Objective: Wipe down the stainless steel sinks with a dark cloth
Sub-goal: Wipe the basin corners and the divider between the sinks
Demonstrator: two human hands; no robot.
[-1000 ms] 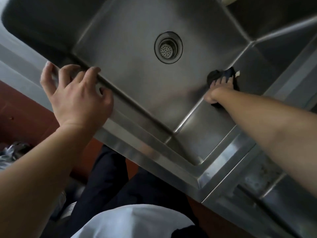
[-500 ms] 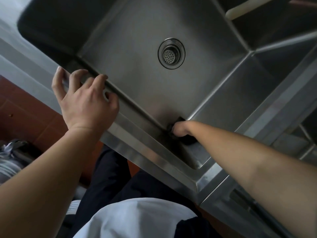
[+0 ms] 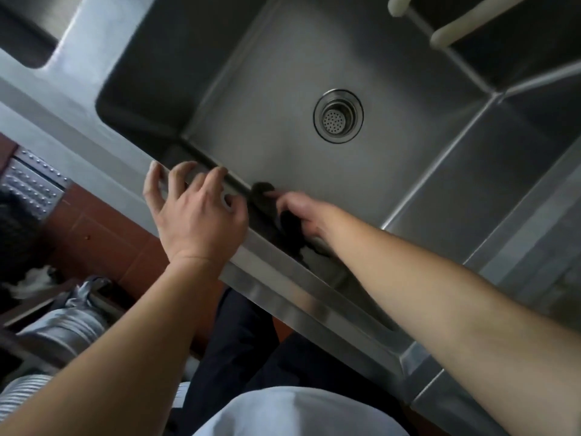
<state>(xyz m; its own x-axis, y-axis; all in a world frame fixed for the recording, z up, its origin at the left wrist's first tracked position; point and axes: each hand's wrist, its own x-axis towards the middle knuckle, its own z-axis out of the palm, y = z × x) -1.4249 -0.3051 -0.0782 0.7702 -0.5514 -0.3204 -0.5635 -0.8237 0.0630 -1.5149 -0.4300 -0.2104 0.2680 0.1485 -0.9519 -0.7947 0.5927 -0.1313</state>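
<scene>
We are working in the middle of the job, as far as we can judge. At the far left a second basin is showing only its corner, and we cannot tell if it is wiped already. The big sink in front of us is looking dull and mostly dry, with no clear wet streaks, so we cannot say which walls are finished. We are judging that the near wall is the part in hand now, and the other walls, the floor around the drain and the neighbouring basins are perhaps waiting.

Our left hand is resting on the front rim of the sink. Its fingers are spread and bent, the tips are touching the edge of the steel, and it is holding nothing; we think it is only steadying us.

Just to the right of it, our right hand is reaching down inside the sink, against the near wall where it meets the floor. This hand is gripping the dark cloth: the fingers are curled on it and are pressing it on the steel. The cloth is bunched, one part is sticking out beyond the fingertips toward the left hand, and another part is lying under the palm. How the thumb is lying we cannot tell.

At the upper right, two pale rods are hanging over the back edge.
</scene>
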